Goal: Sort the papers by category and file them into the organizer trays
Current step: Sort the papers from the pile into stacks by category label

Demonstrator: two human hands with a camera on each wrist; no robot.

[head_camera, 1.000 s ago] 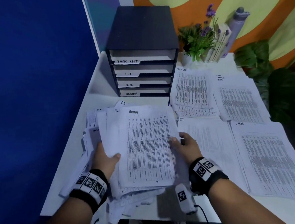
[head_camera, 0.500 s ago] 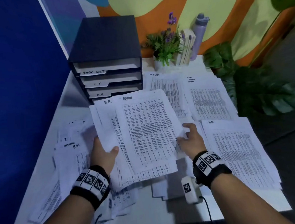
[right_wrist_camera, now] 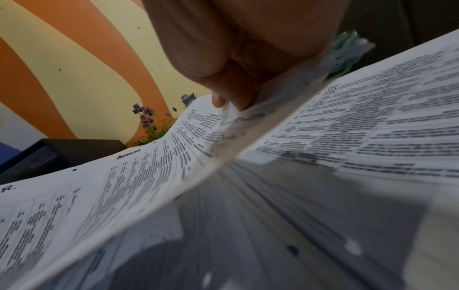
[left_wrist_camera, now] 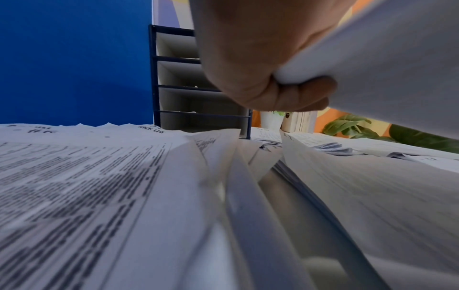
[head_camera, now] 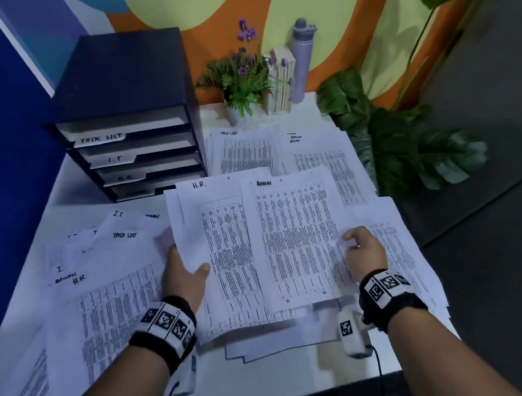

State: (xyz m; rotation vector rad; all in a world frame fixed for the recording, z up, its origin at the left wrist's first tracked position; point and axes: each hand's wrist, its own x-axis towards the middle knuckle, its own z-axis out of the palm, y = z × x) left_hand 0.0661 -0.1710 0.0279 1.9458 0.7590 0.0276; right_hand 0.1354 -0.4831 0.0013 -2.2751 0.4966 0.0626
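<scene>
My left hand (head_camera: pixel 187 274) grips a lifted bundle of papers whose top sheet is marked H.R. (head_camera: pixel 223 250); the curled fingers (left_wrist_camera: pixel 293 94) show under its edge. My right hand (head_camera: pixel 362 247) pinches the right edge of a sheet marked ADMIN (head_camera: pixel 297 238), (right_wrist_camera: pixel 149 166) that lies over the bundle. Both are held above the white table (head_camera: pixel 268 381). The black organizer (head_camera: pixel 128 114) stands at the back left, its trays labelled TASK LIST, I.T and H.R.; the lowest label is blurred.
Loose mixed papers (head_camera: pixel 104 288) cover the table's left side. Sorted piles lie to the right: TASK LIST (head_camera: pixel 243 152), ADMIN (head_camera: pixel 322 158) and one under my right hand (head_camera: pixel 408 264). A potted plant (head_camera: pixel 241 80), a wooden block and a lilac bottle (head_camera: pixel 302 60) stand behind.
Both hands have lifted the bundle off the left heap and carried it rightward. The ADMIN sheet has slid right off the H.R. sheet. The head view has swung right.
</scene>
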